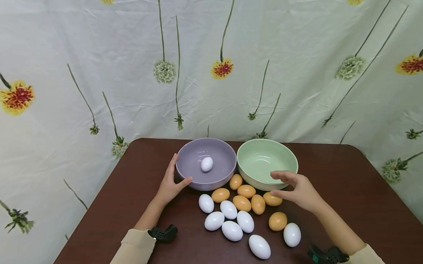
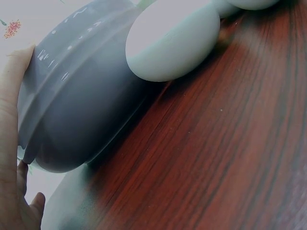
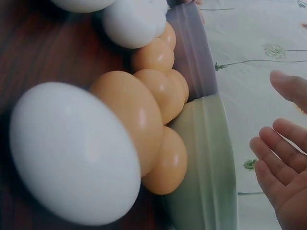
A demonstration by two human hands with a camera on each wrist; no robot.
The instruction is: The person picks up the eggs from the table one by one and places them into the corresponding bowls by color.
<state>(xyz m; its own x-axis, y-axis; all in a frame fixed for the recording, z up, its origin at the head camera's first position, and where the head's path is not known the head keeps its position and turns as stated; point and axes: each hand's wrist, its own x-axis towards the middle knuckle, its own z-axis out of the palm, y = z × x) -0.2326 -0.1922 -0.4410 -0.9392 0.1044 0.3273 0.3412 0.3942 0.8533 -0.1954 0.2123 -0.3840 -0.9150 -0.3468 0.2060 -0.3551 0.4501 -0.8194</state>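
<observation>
My left hand (image 1: 169,187) is at the left side of a purple bowl (image 1: 189,158), its thumb and fingers spread along the rim. In the left wrist view, the digits lie against the bowl's edge. One white egg (image 1: 207,164) lies inside this bowl. Beside it stands a light green bowl (image 1: 254,158) with no egg showing in it. My right hand (image 1: 300,191) hovers at the green bowl's near right rim, thumb and fingers apart and nothing between them. Several brown eggs (image 1: 241,203) and several white eggs (image 1: 232,231) lie on the table in front of the bowls.
The dark reddish-brown table (image 1: 125,199) has rounded far corners. Behind it hangs a pale cloth (image 1: 130,47) printed with flowers. Nearest to me on the table is a white egg (image 1: 259,246); another white egg (image 1: 292,235) lies by the right forearm.
</observation>
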